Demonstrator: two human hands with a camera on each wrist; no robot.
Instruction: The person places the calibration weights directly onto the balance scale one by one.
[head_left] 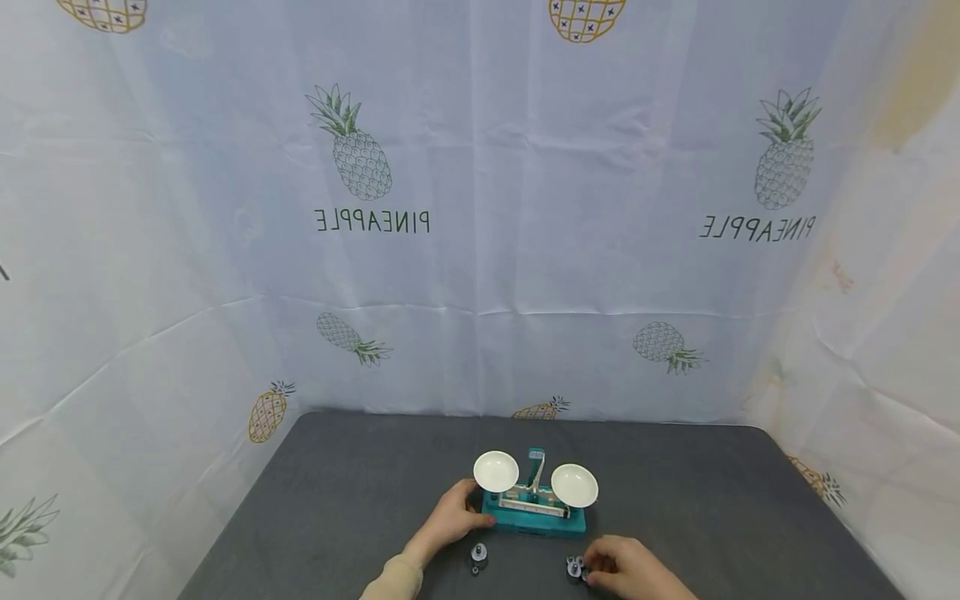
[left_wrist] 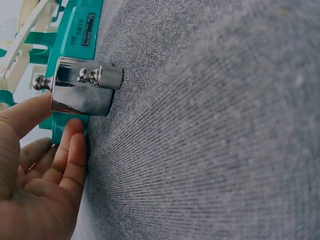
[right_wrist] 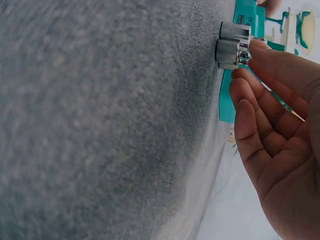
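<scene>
A teal balance scale [head_left: 534,522] with two white pans stands on the grey table. My left hand [head_left: 451,518] holds the left end of its base, thumb at the front and fingers behind. In front of that end sit a large shiny metal weight [left_wrist: 75,95] and a small weight [left_wrist: 111,76], both upright. My right hand [head_left: 628,568] is at a cluster of metal weights [head_left: 574,567] before the scale's right end. In the right wrist view, thumb and forefinger pinch at the knob of a weight [right_wrist: 228,54]; the fingertips partly hide it. A larger weight [right_wrist: 235,32] stands beside it.
The grey cloth-covered table [head_left: 360,475] reaches back to a hanging pale curtain [head_left: 510,275] printed with pineapples. More curtain closes in the left and right sides. The scale's pans [head_left: 496,472] stick up near my left fingers.
</scene>
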